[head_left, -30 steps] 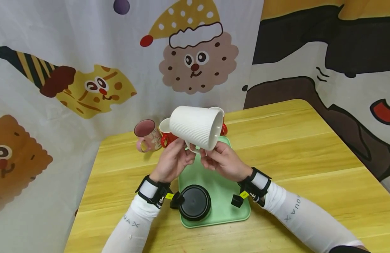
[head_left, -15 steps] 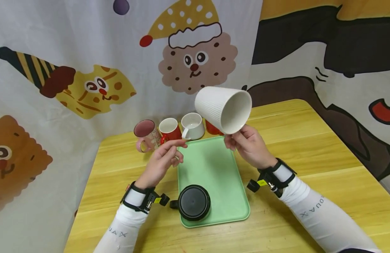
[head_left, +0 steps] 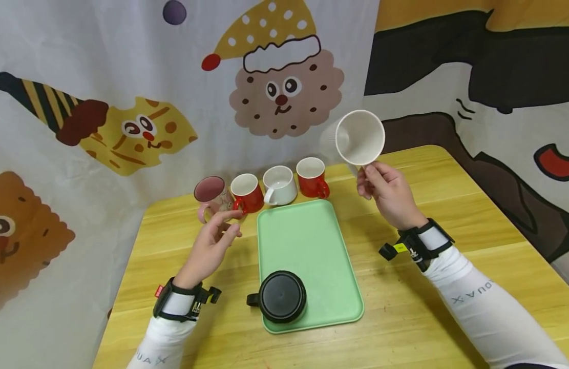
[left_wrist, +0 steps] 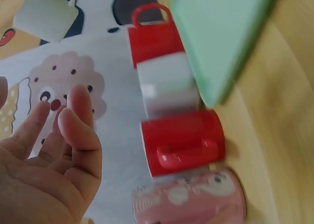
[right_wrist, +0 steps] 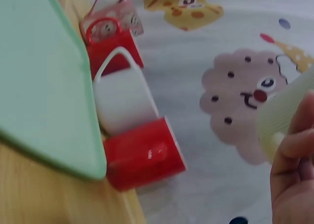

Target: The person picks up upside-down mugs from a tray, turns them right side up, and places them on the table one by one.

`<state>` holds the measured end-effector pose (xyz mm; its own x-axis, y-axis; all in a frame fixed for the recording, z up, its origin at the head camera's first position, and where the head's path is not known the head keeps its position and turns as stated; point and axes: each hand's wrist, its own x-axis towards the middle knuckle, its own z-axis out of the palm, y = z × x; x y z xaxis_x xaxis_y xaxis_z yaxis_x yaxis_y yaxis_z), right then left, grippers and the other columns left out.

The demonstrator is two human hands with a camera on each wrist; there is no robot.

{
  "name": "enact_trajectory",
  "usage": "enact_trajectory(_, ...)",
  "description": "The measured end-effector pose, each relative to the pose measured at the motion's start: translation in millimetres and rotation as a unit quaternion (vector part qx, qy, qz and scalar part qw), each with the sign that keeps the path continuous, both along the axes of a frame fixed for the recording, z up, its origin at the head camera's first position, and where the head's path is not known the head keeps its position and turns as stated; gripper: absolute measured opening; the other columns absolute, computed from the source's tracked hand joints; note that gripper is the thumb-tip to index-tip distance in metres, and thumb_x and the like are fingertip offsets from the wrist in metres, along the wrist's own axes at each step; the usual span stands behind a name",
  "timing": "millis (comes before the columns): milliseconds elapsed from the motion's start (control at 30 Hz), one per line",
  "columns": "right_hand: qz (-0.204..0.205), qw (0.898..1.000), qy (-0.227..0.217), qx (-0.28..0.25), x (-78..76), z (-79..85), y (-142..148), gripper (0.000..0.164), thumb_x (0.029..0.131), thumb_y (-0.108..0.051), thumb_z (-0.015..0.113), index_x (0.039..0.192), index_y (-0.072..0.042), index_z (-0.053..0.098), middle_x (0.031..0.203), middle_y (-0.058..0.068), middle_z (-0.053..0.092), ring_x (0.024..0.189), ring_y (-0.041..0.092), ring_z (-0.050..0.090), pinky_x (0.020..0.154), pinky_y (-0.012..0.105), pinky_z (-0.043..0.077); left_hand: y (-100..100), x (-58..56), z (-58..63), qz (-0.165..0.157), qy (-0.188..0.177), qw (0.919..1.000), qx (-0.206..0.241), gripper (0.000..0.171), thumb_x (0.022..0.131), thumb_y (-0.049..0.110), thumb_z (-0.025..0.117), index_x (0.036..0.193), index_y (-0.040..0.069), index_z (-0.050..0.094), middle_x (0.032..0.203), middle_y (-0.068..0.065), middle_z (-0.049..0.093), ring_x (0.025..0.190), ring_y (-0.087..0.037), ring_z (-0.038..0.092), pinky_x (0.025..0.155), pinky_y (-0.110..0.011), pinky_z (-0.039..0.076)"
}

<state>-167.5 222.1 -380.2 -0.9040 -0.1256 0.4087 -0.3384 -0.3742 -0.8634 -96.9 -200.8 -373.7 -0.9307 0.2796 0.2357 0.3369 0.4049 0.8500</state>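
My right hand (head_left: pixel 387 195) pinches the handle of a tall white ribbed mug (head_left: pixel 360 137), held up above the table's right part. The mug lies on its side in the air with its mouth facing the head camera. Part of this mug (right_wrist: pixel 282 116) shows at the right edge of the right wrist view, beside the thumb and fingers. My left hand (head_left: pixel 209 250) hovers left of the green tray (head_left: pixel 307 246), fingers loosely bent and holding nothing. In the head view its fingertips overlap the pink mug (head_left: pixel 211 189). A black mug (head_left: pixel 282 296) stands upside down on the tray's near end, handle leftward.
Right of the pink mug, a row runs along the table's back edge: a red mug (head_left: pixel 248 197), a short white mug (head_left: pixel 281 190) and another red mug (head_left: pixel 311 182), all upright. Behind them hangs a printed cartoon curtain (head_left: pixel 210 41). The wooden table (head_left: pixel 427 205) extends to the right.
My left hand has let go of the white mug and moved left and down. My right hand has carried it right and up, turning its mouth towards the head camera.
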Motion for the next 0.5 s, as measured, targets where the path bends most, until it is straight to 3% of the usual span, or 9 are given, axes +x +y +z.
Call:
enact_trajectory(267,-0.077,0.993,-0.075,0.053,-14.6,-17.4,13.0,0.045,0.11,-0.028,0.061,0.111,0.017,0.061,0.093,0.009,0.066,0.073,0.014,0.061,0.06,0.021,0.048,-14.5,10.0,-12.3,0.028,-0.003,0.9983,-0.051,0.034,0.111,0.017,0.06,0.143,0.008,0.061,0.14,-0.012,0.061,0.103,-0.024,0.069,0.083,-0.036,0.053)
enact_trajectory(500,-0.118,0.984,-0.108,0.077,-22.2,-30.9,18.3,0.043,0.107,-0.035,0.064,0.109,0.008,0.069,0.092,0.007,0.067,0.07,0.012,0.061,0.059,0.02,0.048,-22.1,18.7,-18.2,0.046,-0.011,0.9963,-0.072,0.034,0.11,0.021,0.061,0.143,0.01,0.061,0.142,-0.013,0.061,0.105,-0.024,0.067,0.083,-0.037,0.053)
